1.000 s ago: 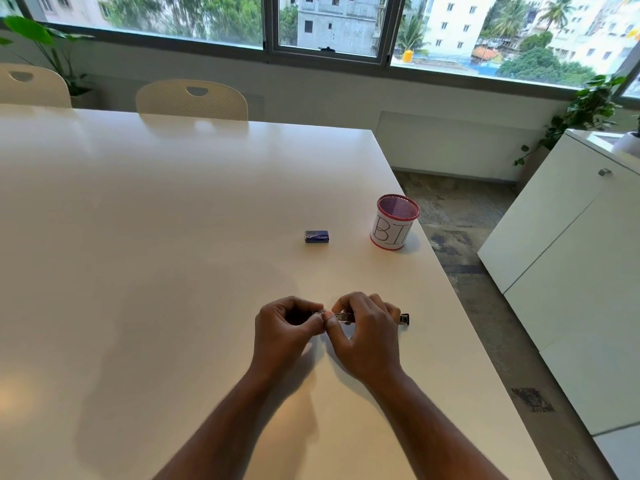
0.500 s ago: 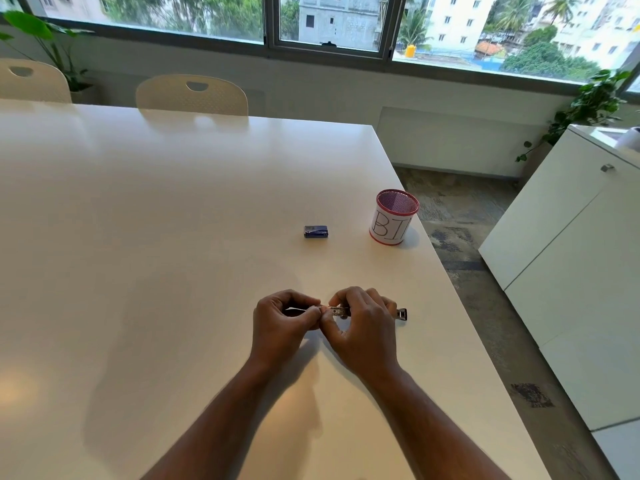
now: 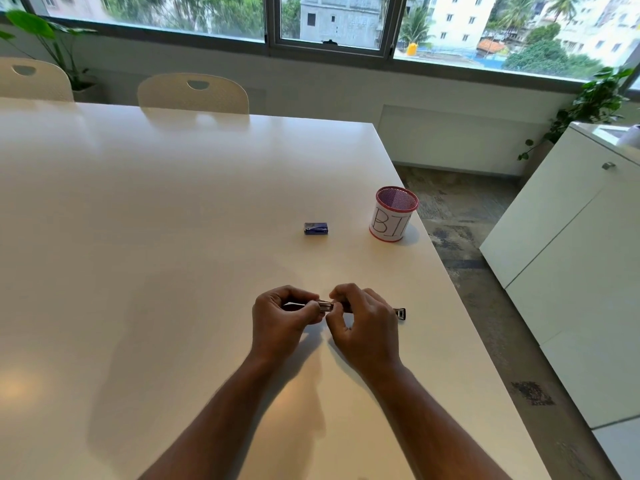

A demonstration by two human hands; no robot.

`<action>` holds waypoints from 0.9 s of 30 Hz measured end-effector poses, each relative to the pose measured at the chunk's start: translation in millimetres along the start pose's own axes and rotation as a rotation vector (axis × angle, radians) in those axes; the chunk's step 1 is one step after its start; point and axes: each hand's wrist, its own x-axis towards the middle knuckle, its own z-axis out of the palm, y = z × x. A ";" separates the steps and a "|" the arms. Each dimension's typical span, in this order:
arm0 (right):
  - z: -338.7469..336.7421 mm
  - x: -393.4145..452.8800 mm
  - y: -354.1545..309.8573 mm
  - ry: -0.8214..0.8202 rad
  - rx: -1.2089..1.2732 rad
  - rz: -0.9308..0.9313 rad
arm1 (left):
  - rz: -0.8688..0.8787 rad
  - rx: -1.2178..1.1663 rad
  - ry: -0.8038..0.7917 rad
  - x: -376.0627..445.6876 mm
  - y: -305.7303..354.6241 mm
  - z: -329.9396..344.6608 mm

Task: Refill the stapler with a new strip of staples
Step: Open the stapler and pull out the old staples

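A small dark stapler [image 3: 400,312] lies lengthwise across the white table [image 3: 173,209], mostly covered by my hands; only its right end and a shiny metal section [image 3: 325,305] between my hands show. My left hand [image 3: 282,318] is curled around the stapler's left part. My right hand [image 3: 363,322] pinches the metal section with thumb and forefinger while covering the stapler's middle. I cannot tell whether the metal piece is the magazine or a staple strip. A small blue staple box [image 3: 315,228] sits farther back on the table.
A white mesh cup with a red rim [image 3: 394,214] stands near the table's right edge. The edge runs diagonally just right of my right hand. Two cream chairs [image 3: 194,93] are at the far side. A white cabinet [image 3: 571,254] stands to the right across the floor.
My hands have drawn slightly apart, exposing more of the metal section between them. The stapler stays in the same spot on the table.
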 end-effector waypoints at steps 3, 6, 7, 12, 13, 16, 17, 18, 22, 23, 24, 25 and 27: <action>0.3 -0.6 1.3 -0.006 -0.024 -0.051 | 0.006 0.011 -0.002 -0.1 -0.3 -0.4; -0.6 -0.5 3.9 -0.022 -0.017 -0.051 | 0.004 0.016 -0.006 -0.1 -0.4 -0.7; -1.0 -0.6 4.7 -0.024 -0.013 -0.053 | 0.003 0.017 -0.007 -0.2 -0.4 -0.7; -5.2 -0.7 4.9 -0.039 0.008 -0.091 | 0.005 0.008 -0.020 -0.8 -0.1 -2.1; -5.4 -0.4 4.6 -0.041 0.004 -0.091 | 0.008 0.007 -0.024 -0.7 -0.1 -2.2; -3.9 0.5 5.0 -0.037 0.021 -0.069 | 0.011 0.001 -0.025 -0.7 0.1 -2.2; -3.2 0.2 5.7 -0.030 0.025 -0.068 | 0.007 -0.005 -0.018 -0.7 0.2 -2.1; -2.8 -0.3 6.2 -0.025 0.029 -0.065 | 0.001 -0.011 -0.009 -0.5 0.3 -2.3; -4.3 -0.4 6.8 -0.029 0.113 0.003 | -0.002 -0.016 -0.006 -0.1 0.3 -2.6; -4.6 -0.3 6.8 -0.031 0.127 0.008 | -0.003 -0.015 -0.002 0.0 0.4 -2.3; -4.6 -0.4 6.7 -0.031 0.134 0.007 | -0.003 -0.009 0.003 0.0 0.3 -2.1; -4.4 -0.4 6.8 -0.028 0.135 0.001 | -0.003 -0.003 0.006 0.1 0.3 -1.8; -3.9 -0.3 7.0 -0.026 0.129 -0.021 | -0.007 -0.001 0.007 0.1 0.5 -1.5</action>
